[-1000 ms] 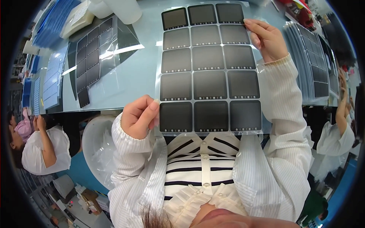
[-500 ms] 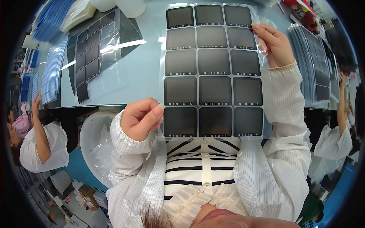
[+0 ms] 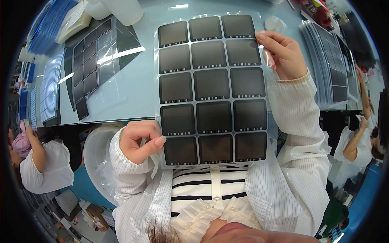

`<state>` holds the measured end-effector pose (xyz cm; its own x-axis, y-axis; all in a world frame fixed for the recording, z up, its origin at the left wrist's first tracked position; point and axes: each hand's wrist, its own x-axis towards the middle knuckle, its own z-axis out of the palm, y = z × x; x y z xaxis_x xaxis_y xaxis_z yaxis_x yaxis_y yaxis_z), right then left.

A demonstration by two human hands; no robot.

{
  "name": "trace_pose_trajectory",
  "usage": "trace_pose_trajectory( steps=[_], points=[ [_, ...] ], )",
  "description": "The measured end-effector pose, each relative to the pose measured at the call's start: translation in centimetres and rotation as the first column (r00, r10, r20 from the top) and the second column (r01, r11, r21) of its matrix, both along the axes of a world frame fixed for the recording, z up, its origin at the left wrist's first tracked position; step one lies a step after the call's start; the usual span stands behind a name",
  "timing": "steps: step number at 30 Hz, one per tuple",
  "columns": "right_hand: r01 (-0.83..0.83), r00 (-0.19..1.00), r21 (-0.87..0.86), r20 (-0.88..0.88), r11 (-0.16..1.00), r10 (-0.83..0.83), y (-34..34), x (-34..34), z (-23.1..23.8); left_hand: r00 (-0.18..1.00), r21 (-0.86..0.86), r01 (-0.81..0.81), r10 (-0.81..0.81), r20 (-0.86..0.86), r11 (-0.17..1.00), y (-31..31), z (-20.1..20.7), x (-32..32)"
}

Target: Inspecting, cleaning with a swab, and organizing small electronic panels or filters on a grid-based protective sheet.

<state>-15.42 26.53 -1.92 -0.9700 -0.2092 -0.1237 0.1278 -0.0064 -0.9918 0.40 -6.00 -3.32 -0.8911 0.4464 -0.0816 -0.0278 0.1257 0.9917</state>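
Between my hands is a clear plastic sheet [image 3: 212, 83] bearing rows of dark rounded-corner panels, each with small marks along its lower edge. It is held up in front of my chest, its far part over the table. My left hand [image 3: 142, 141] pinches the sheet's left edge near the lower rows, thumb on top. At the upper right corner, my right hand [image 3: 282, 52] grips the edge between thumb and fingers. The fingers behind the sheet are partly hidden.
A stack of similar panel sheets [image 3: 324, 65] stands at the table's right. On the left lies a partly filled panel sheet [image 3: 86, 65] with clear film, near blue-white sheets [image 3: 52, 89] and white containers [image 3: 123, 10]. A white bin [image 3: 99, 162] stands below the edge. Co-workers sit at both sides.
The sheet has shifted left and toward me in the picture, both hands moving with it and keeping their hold. More of the table shows beyond its far edge.
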Motion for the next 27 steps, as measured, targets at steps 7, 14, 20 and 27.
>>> trace_pose_trajectory(
  steps=[7, 14, 20, 27],
  points=[
    [0.007, 0.999, -0.016, 0.05, 1.0, -0.006, -0.2, 1.7, 0.7, 0.996, -0.032, 0.087, -0.088, -0.034, 0.996, -0.3, -0.5, 0.3],
    [-0.051, 0.997, -0.005, 0.055, 0.999, 0.051, 0.2, 1.9, 1.1, 0.994, -0.04, 0.108, -0.109, -0.027, 0.993, -0.6, -0.9, 0.1],
    [-0.05, 0.998, 0.077, 0.049, 0.996, 0.046, -0.7, 0.4, 0.2, 0.997, -0.068, 0.023, -0.018, 0.081, 0.997, -0.4, -0.5, 0.6],
    [-0.026, 0.985, 0.104, 0.171, 0.994, 0.008, -2.2, -1.9, -1.3, 0.917, -0.225, -0.352, 0.383, 0.111, 0.908, 1.5, -0.3, 0.4]
  ],
)
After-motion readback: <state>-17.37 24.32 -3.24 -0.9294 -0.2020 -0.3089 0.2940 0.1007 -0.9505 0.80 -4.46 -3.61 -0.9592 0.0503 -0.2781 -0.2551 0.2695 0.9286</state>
